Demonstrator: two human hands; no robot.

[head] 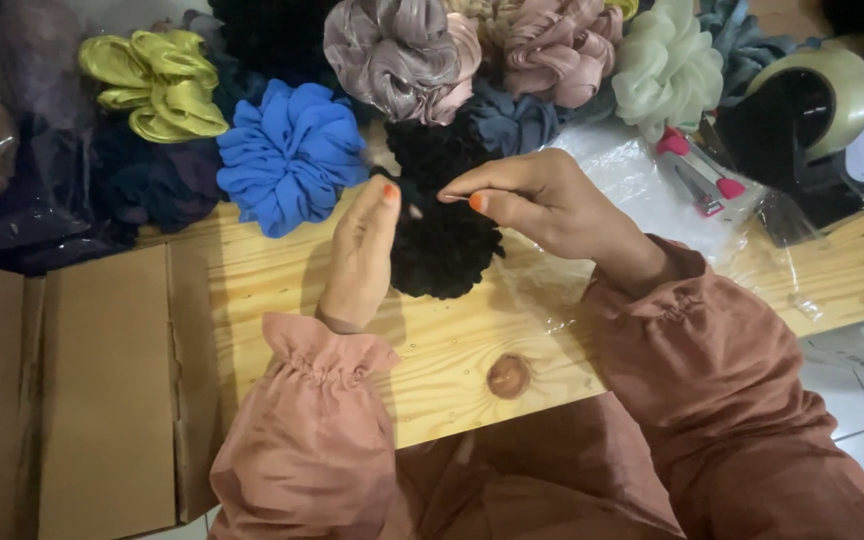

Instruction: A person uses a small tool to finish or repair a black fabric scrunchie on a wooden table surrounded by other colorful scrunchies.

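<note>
A black fabric scrunchie (pixel 447 250) lies on the wooden board (pixel 272 290) between my hands. My left hand (pixel 360 250) stands on edge against the scrunchie's left side, fingers straight and together, touching it. My right hand (pixel 542 200) hovers over its top right with thumb and forefinger pinched together; whether they hold anything thin, I cannot tell. A clear plastic sheet (pixel 552 290) lies under the scrunchie and my right wrist. Both arms wear rust-pink sleeves with gathered cuffs.
Behind lie several scrunchies: blue (pixel 290 155), yellow-green (pixel 157 80), mauve (pixel 402 55), pink (pixel 562 45), pale green (pixel 667 65). A tape dispenser (pixel 802 110) and a pink stapler (pixel 697 170) sit at the right. A flattened cardboard box (pixel 72 390) lies at the left.
</note>
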